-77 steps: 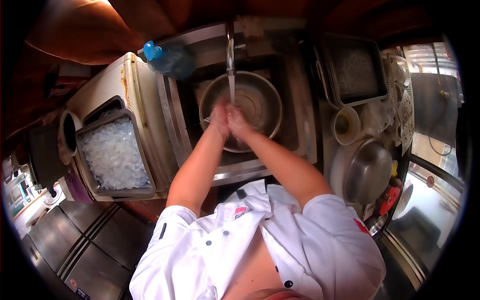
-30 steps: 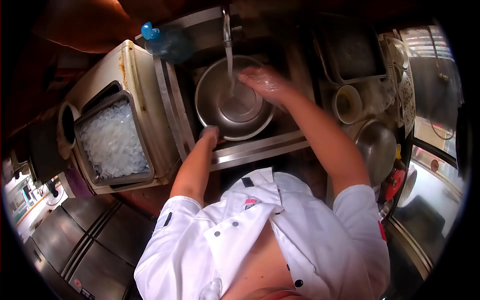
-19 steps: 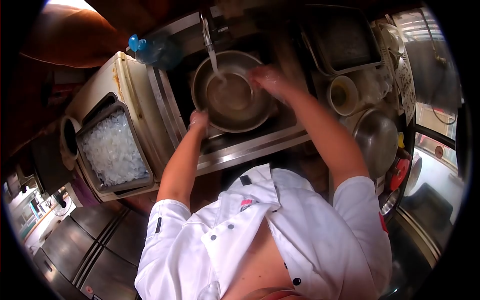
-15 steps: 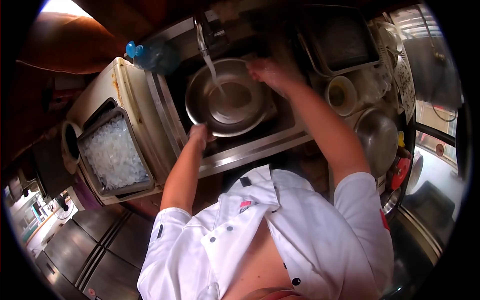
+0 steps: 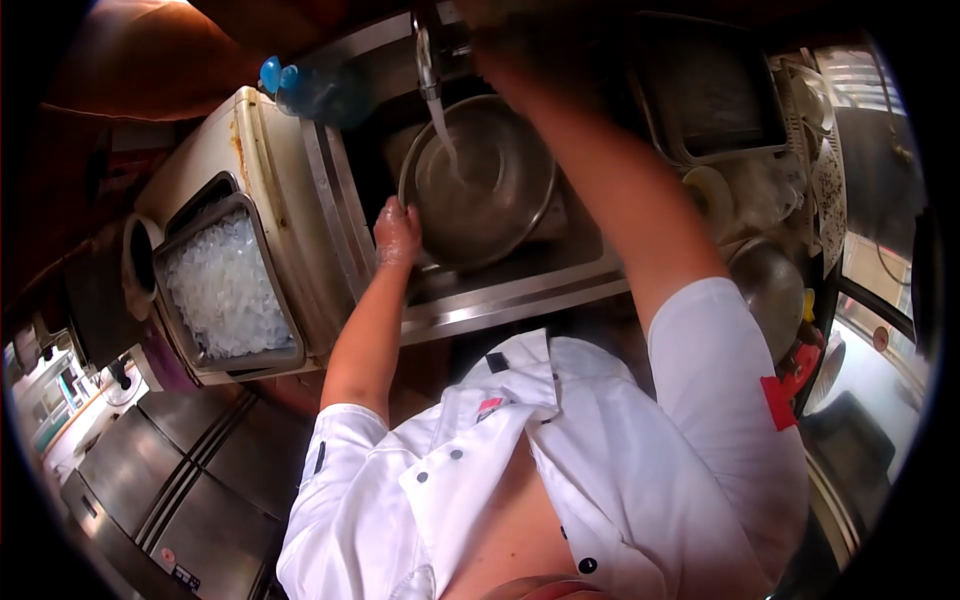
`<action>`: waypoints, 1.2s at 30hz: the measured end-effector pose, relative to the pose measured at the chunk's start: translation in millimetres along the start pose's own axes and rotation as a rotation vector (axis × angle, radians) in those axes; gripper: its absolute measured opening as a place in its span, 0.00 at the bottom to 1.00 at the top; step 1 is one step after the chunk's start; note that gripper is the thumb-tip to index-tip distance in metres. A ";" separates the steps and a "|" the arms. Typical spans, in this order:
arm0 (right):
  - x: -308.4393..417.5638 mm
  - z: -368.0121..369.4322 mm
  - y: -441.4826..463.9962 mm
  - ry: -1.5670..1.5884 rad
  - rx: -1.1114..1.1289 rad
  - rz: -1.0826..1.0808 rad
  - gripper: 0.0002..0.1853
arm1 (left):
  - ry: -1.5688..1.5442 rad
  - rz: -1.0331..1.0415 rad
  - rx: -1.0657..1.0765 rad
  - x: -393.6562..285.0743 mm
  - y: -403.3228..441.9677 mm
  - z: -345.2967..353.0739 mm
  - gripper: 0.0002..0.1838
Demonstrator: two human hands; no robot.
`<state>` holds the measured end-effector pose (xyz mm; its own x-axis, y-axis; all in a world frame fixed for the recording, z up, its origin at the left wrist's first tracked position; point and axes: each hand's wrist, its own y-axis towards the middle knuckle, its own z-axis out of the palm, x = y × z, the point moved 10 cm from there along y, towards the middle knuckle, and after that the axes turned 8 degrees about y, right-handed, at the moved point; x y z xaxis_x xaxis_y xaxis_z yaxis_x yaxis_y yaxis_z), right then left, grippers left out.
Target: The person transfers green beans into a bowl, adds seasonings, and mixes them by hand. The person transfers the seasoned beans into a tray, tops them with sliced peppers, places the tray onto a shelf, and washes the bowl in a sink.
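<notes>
A round metal bowl (image 5: 520,215) sits in the sink (image 5: 585,255), with water from the faucet (image 5: 426,62) running into it. At the bowl's left rim, my left hand (image 5: 397,235) is wet and closed on the edge. My right hand (image 5: 497,72) reaches past the bowl's far side, to the right of the faucet, into a dark area. Its fingers are blurred and in shadow, so what they touch does not show.
A metal tray (image 5: 298,350) of whitish translucent pieces stands on the left. Behind the sink's left corner is a blue plastic bottle (image 5: 325,95). To the right are a dark tray (image 5: 715,110), a pale container (image 5: 712,195) and another metal bowl (image 5: 768,285).
My right hand has left the bowl's right rim and moved up and away, behind it. My left hand has shifted up along the left rim, and the bowl looks tilted differently.
</notes>
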<state>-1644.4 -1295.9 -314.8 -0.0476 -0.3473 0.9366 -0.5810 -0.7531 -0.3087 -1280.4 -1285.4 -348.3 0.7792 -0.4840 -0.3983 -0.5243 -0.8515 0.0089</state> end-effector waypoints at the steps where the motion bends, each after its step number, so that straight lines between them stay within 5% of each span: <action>1: -6.9 8.6 12.5 0.006 0.009 0.008 0.32 | 0.012 0.065 -0.058 -4.5 1.9 -8.8 0.10; 7: -57.6 2.4 41.7 0.104 -0.062 0.294 0.19 | -0.079 0.099 -0.084 -25.1 -16.7 -45.9 0.08; 8: -63.2 0.3 66.0 -0.157 0.065 -0.073 0.16 | -0.084 0.103 -0.080 -30.7 -22.6 -50.3 0.09; 10: -42.5 16.7 63.0 -0.415 0.194 -0.449 0.12 | -0.124 0.087 -0.082 -41.5 -30.6 -61.4 0.09; 12: -75.3 -2.2 60.3 0.129 -0.014 0.226 0.18 | -0.167 0.069 -0.120 -53.9 -34.9 -82.1 0.09; 13: -79.4 0.4 70.6 0.130 -0.010 0.220 0.18 | -0.165 0.069 -0.127 -58.8 -37.1 -93.0 0.09; 14: -70.6 9.0 95.6 0.069 0.068 -0.139 0.19 | -0.142 0.070 -0.157 -62.7 -40.8 -105.8 0.09; 16: -27.4 11.7 88.6 0.010 0.140 -0.499 0.20 | -0.139 0.100 -0.197 -64.7 -50.5 -121.4 0.10; 17: -14.4 14.6 77.6 0.363 0.275 -0.105 0.20 | -0.136 0.102 -0.197 -65.8 -54.1 -128.0 0.10; 19: 9.9 37.7 40.2 0.709 0.401 0.299 0.20 | -0.074 0.138 -0.206 -73.3 -62.8 -145.7 0.10; 22: 35.8 6.5 20.8 0.369 -0.002 0.223 0.19 | -0.024 0.206 -0.255 -78.6 -77.7 -169.2 0.11; 25: 42.8 -14.5 -28.0 0.497 0.012 0.182 0.16 | -0.011 0.247 -0.289 -82.3 -87.9 -194.7 0.11; 33: -110.0 -114.7 -172.5 0.557 -0.067 0.329 0.15 | 0.009 0.570 -0.356 -106.2 -114.8 -267.5 0.12; 36: -134.7 -114.0 -265.1 0.572 -0.117 0.605 0.15 | 0.014 0.697 -0.348 -132.8 -126.0 -295.5 0.16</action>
<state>-1576.6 -985.8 -340.2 -0.7646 -0.3116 0.5641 -0.4017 -0.4541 -0.7953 -1216.4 -1173.5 -25.5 0.3145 -0.9314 -0.1833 -0.7585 -0.3627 0.5414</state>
